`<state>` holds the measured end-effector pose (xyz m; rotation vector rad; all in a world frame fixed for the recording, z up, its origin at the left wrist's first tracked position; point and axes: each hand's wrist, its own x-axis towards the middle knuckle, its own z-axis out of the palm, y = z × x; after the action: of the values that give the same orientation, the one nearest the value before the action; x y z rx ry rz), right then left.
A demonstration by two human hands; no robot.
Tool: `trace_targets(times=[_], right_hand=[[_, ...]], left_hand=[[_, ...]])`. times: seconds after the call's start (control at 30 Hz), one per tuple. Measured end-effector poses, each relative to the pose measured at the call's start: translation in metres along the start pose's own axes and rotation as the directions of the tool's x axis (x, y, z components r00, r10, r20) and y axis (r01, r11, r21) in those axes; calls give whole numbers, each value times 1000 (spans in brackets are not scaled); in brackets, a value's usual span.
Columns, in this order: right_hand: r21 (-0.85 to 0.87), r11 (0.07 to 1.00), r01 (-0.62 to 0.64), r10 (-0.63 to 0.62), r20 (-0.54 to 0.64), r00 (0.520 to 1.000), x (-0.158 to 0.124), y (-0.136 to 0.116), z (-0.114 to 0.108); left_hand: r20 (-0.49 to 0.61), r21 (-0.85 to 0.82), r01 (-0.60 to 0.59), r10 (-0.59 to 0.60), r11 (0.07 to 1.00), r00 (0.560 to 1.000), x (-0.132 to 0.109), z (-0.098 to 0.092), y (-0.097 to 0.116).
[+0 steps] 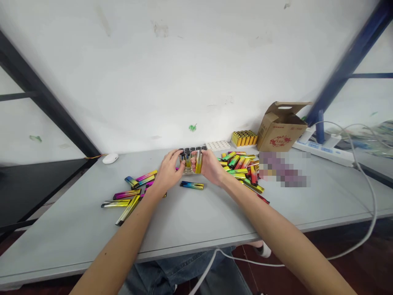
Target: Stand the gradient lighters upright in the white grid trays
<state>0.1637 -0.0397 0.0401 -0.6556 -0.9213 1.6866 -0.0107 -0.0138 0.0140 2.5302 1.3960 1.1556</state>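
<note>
In the middle of the table, several upright lighters [188, 159] with black tops stand in a pale tray [188, 172]. My left hand [168, 169] is at the left end of this group, its fingers and thumb closed on a lighter there, which they partly cover. Held upright in my right hand [211, 166] at the right end is a shiny yellow and silver lighter [199, 162]. On the table in front of the tray lies a blue and yellow lighter [192, 185].
Loose lighters [127, 209] lie left of my arm, and a bigger pile of lighters [242, 166] lies right. Along the wall are a white holed tray [217, 146], a filled tray of yellow lighters [245, 139], a cardboard box [276, 133] and a power strip [328, 153] with cables.
</note>
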Motion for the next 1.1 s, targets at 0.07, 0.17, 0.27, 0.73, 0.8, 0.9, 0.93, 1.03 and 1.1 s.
trace_targets(times=[0.07,0.17,0.27,0.73,0.8,0.9,0.93,1.03,1.1], right_hand=[[-70,994,80,-83,-42,996,4,1,-6],[-328,904,274,-302,-37,953,8,1,-14],[-628,638,445,-509,89,856,8,-1,-18],[-944,181,277,-549,137,824,13,8,-40],[-957,116,265,-544,162,823,12,6,-40],[-962,-29,270,-574,237,783,12,7,-39],[-956,-96,277,-598,278,752,13,9,-38],[-918,-278,282,-632,396,666,15,14,-36],[-898,-326,295,-617,438,654,14,12,-34]], left_hand=[[-4,11,11,-11,1000,1000,0,0,1],[-36,33,25,-24,999,999,0,-1,1],[-48,54,35,-32,998,998,0,0,0],[43,41,83,-84,996,996,-2,2,5],[35,42,82,-84,996,996,-2,3,5],[23,44,76,-77,996,997,-3,4,4],[19,46,72,-73,996,997,-3,4,3],[-38,46,36,-34,998,999,-2,4,3],[-139,22,-21,24,1000,990,0,0,8]])
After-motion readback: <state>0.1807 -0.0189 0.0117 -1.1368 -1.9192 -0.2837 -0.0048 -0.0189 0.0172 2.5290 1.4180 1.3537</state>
